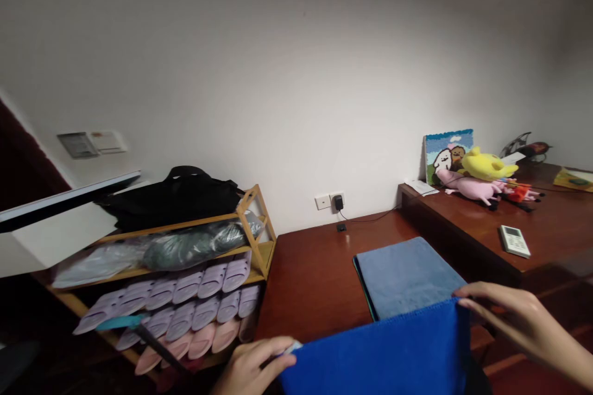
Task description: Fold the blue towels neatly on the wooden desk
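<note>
- My left hand [254, 365] has its thumb and fingers closed together on the upper left corner of a bright royal-blue rectangular cloth [380, 352]; a small pale patch, perhaps a label, shows at those fingertips.
- My right hand [519, 315] pinches the same cloth's upper right corner between thumb and fingers, so its top edge runs taut between my two hands, rising toward the right; the lower part hangs out of view.
- Just beyond my right fingertips lies a folded grey-blue soft cloth [407, 274], flat on a glossy red-brown wooden table [310, 278]; the raised cloth hides its near edge.
- Past my right fingers, on the higher dark-wood surface to the right, sits a white remote control with a small screen [514, 241].
- Farther beyond it are a yellow plush toy [486, 164] and a pink plush toy [470, 187], lying together.
- Left of my left fingers stands a light wooden rack [254, 234] holding lavender slippers [188, 284], with a black fabric bag [176, 199] on top.
</note>
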### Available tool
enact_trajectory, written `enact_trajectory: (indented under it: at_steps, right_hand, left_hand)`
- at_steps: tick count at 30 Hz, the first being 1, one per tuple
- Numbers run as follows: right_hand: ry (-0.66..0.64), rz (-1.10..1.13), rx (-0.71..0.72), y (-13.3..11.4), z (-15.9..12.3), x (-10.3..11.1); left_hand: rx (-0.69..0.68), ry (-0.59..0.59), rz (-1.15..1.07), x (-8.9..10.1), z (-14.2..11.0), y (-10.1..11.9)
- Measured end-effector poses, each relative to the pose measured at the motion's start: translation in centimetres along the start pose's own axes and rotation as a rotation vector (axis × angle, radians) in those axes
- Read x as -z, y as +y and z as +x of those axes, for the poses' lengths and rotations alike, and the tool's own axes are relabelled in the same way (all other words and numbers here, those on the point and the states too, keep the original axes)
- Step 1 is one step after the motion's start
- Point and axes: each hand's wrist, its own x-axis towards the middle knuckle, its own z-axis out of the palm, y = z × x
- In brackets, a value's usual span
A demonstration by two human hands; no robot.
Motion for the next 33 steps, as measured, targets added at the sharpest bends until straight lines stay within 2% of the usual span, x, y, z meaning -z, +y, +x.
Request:
enact_trajectory:
  at_steps: [2, 5, 7, 10, 12, 14, 16, 19, 21, 25, 27, 28, 30, 33]
  right_hand:
    - [-0.026, 0.013, -0.07, 1.3, 1.5, 1.4]
    - [-0.003, -0.035, -0.079, 3.3, 5.5, 3.5]
    - [0.085, -0.09, -0.047, 4.6, 8.9, 4.8]
    - [0.251, -0.147, 0.005, 6.6, 13.7, 6.6]
    - [0.34, -0.172, 0.018, 7.8, 15.9, 7.8]
    - [0.401, -0.208, -0.01, 9.3, 16.9, 8.7]
    - [0.443, -0.241, -0.064, 11.1, 16.4, 9.2]
    - [0.429, -0.235, -0.149, 14.9, 12.8, 8.0]
    - [0.386, -0.207, -0.202, 18.2, 9.1, 5.6]
    - [0.234, -0.19, -0.281, 25.0, 1.1, -1.2]
    - [0.176, -0.187, -0.29, 27.4, -1.7, -3.8]
    - [0.172, -0.188, -0.289, 28.2, -2.6, -4.6]
    - [0.197, -0.191, -0.282, 29.1, -3.4, -5.1]
    - [0.264, -0.205, -0.272, 29.3, -3.3, -4.4]
  left_hand:
    - [-0.007, -0.065, -0.074, -1.0, 3.9, 2.2]
    - [-0.086, -0.11, -0.101, -2.0, 10.7, 4.8]
    - [-0.149, -0.041, -0.066, -2.5, 15.5, 6.1]
    - [-0.268, 0.139, 0.086, -3.5, 21.8, 7.7]
    - [-0.344, 0.259, 0.182, -4.4, 24.7, 8.8]
    - [-0.408, 0.32, 0.238, -5.8, 26.1, 9.8]
    - [-0.465, 0.313, 0.277, -7.7, 25.9, 10.5]
    - [-0.538, 0.24, 0.353, -12.4, 23.0, 10.2]
    - [-0.582, 0.201, 0.417, -16.9, 19.9, 9.0]
    - [-0.614, 0.149, 0.486, -26.6, 13.2, 5.4]
    - [-0.607, 0.137, 0.468, -30.1, 10.8, 4.0]
    - [-0.583, 0.142, 0.454, -31.1, 10.0, 3.5]
    - [-0.53, 0.141, 0.421, -31.6, 9.4, 3.3]
    - [-0.481, 0.126, 0.377, -30.4, 9.8, 3.7]
